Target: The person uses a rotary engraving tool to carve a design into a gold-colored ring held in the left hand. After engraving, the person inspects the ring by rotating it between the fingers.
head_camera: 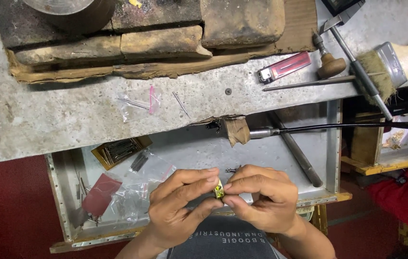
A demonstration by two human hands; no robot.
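Both my hands meet low in the middle of the head view, over a metal drawer tray [331, 144]. My left hand [180, 204] and my right hand [261, 196] pinch between their fingertips a small yellow-green metal piece [218, 190]. A tiny dark metal bit [231, 170] shows just above my right fingers. A wooden bench peg [236, 130] juts out from the bench edge right above my hands.
The grey worktop [45, 115] carries charred blocks [165, 43], loose pins [181, 103], a red lighter-like case [284, 67], a wooden-handled tool [328, 60], a brush [381, 67] and a flexible-shaft handpiece [266, 132]. The tray holds plastic bags [139, 187], a box of thin rods [120, 149] and a steel rod [297, 153].
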